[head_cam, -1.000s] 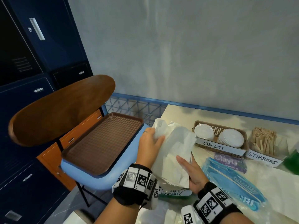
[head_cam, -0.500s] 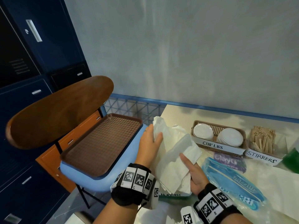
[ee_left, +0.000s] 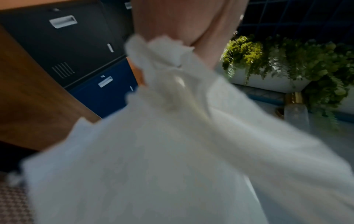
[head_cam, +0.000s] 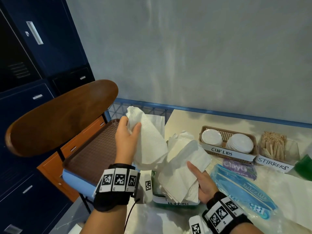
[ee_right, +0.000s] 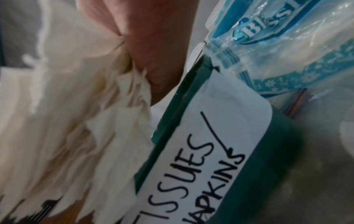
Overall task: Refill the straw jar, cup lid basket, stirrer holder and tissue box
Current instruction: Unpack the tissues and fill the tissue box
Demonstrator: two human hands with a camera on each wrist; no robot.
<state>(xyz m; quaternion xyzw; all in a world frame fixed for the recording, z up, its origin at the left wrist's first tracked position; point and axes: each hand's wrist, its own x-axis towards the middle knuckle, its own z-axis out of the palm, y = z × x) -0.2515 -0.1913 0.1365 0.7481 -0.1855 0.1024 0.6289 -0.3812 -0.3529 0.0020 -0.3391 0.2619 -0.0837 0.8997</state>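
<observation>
My left hand [head_cam: 129, 132] grips a bunch of white tissues [head_cam: 150, 142] and holds it up over the table's left edge; the left wrist view is filled by these tissues [ee_left: 172, 144]. My right hand [head_cam: 200, 181] holds a second stack of white tissues [head_cam: 182, 169] over the green tissue box [head_cam: 175, 202], which carries a label reading TISSUES NAPKINS [ee_right: 201, 159]. In the right wrist view the stack [ee_right: 76, 113] hangs at the box's rim [ee_right: 172, 113]. The two bunches are apart.
A brown basket [head_cam: 228, 132] labelled CUP LIDS holds two piles of white lids. A clear holder [head_cam: 276, 149] labelled STIRRERS holds wooden sticks. A blue plastic tissue pack [head_cam: 241, 188] lies right of the box. A brown tray [head_cam: 91, 149] sits on a chair at left.
The one bundle of tissues has been split in two: my left hand pulled its part up and to the left, while my right hand kept the rest low over the green box.
</observation>
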